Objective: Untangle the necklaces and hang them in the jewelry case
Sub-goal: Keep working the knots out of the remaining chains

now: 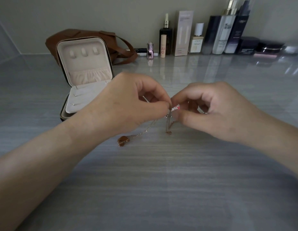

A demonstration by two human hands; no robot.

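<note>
We are pinching the tangled necklaces (pixel 167 120) between our left hand (pixel 128 104) and right hand (pixel 211 110), just right of the open jewelry case (pixel 84 64). We are judging this early: its hooks (pixel 83 52) are holding nothing, and untangling and hanging are both remaining.

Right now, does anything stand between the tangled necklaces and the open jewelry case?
Nothing visible does. The left hand and right hand pinch the necklaces over the table; the jewelry case stands open just beyond the left hand, its lid hooks bare. Only that hand overlaps the case's corner in view.
</note>
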